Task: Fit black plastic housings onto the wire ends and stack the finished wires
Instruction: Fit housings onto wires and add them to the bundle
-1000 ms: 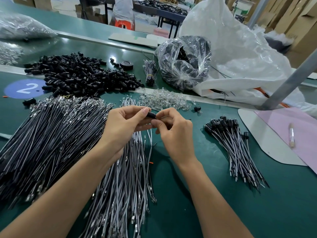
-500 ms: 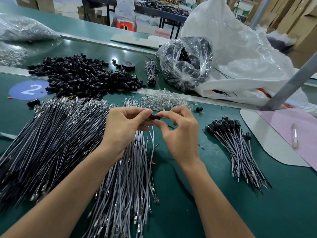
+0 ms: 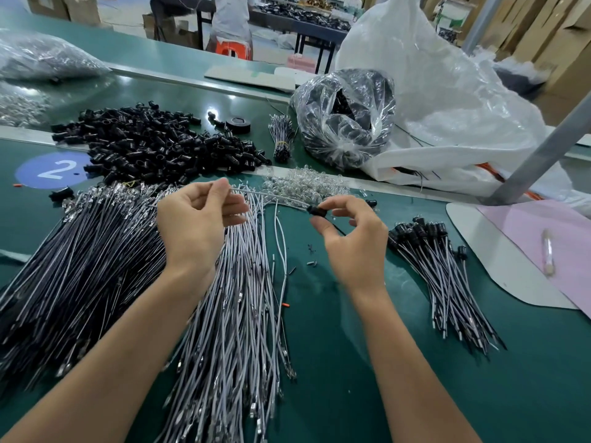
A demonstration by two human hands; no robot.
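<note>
Black housing (image 3: 316, 210) is up off the green table (image 3: 351, 394), pinched between the thumb and forefinger of the right hand (image 3: 353, 244). The other 3 fingers there are loosely curled and a bit spread. A white wire (image 3: 271, 197) runs out of it to the left, over to the left hand (image 3: 195, 225). That hand looks like it's pinching the wire's far end with thumb and forefinger, the rest of its fingers curled in toward the palm. The hands are well apart, backs to the camera, with both bare forearms coming in from the bottom edge.

Writing-wise, there's a big white "2" on a blue circle sticker (image 3: 54, 170) at the far left of the table.

Other stuff on the table:
- A loose pile of black housings (image 3: 153, 145) sits behind the left hand, right beside the sticker.
- A heap of dark wires (image 3: 80, 251) lies left of the left forearm.
- A heap of white wires (image 3: 236, 298) lies under the left wrist.
- The finished wires (image 3: 441, 273), housings on, are stacked just right of the right hand.
- A little mound of clear bulbs (image 3: 303, 185) sits just behind the hands.
</note>
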